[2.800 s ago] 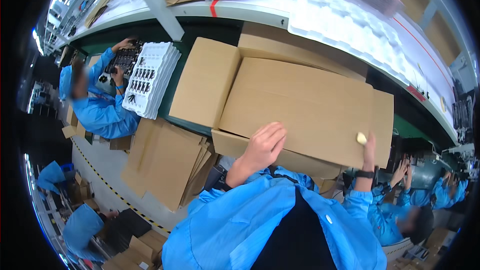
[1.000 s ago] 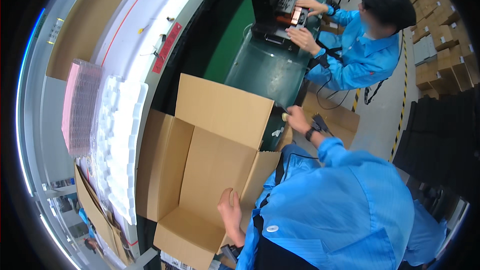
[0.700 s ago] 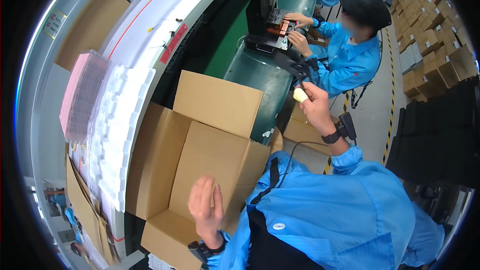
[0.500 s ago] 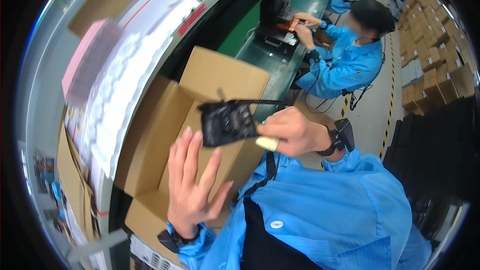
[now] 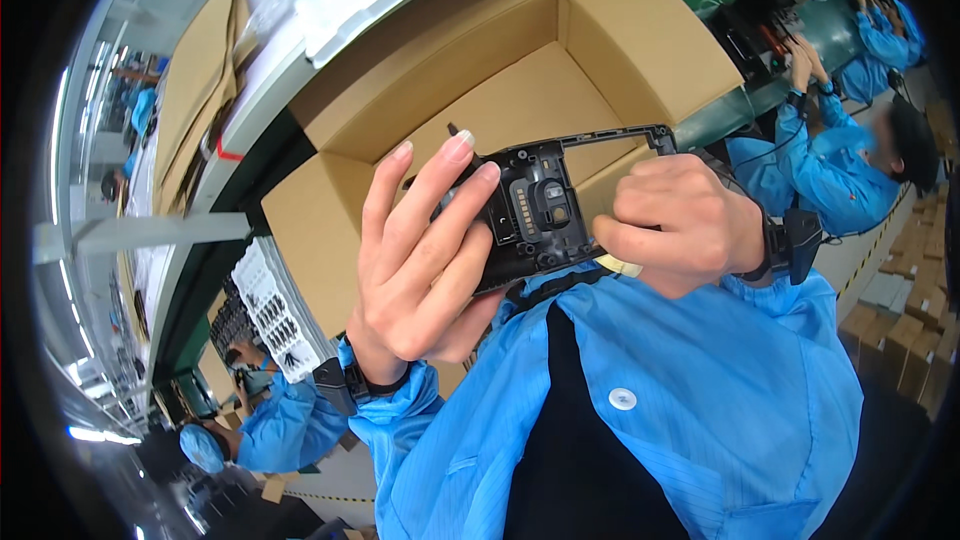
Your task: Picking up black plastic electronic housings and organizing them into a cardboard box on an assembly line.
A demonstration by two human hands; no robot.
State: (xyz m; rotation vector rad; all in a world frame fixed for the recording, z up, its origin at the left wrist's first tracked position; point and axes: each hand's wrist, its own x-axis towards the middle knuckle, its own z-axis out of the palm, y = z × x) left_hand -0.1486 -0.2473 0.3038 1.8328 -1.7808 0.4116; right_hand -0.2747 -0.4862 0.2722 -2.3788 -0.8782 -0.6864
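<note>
Hands, left [image 5: 420, 260] and right [image 5: 680, 225], grip one black plastic frame [image 5: 545, 205] over seemingly one open carton [image 5: 480, 70].

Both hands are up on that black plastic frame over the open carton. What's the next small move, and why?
Probably tilt the black frame slightly to check its inner face. The left hand cradles one end, the right hand pinches the other, and it is raised near the camera above the open cardboard box, inner side showing.

It was a factory assembly line: blue-smocked workers [image 5: 845, 155] sat along a green conveyor [image 5: 730, 110] beyond the hands, cartons [image 5: 900, 325] stacked nearby.
</note>
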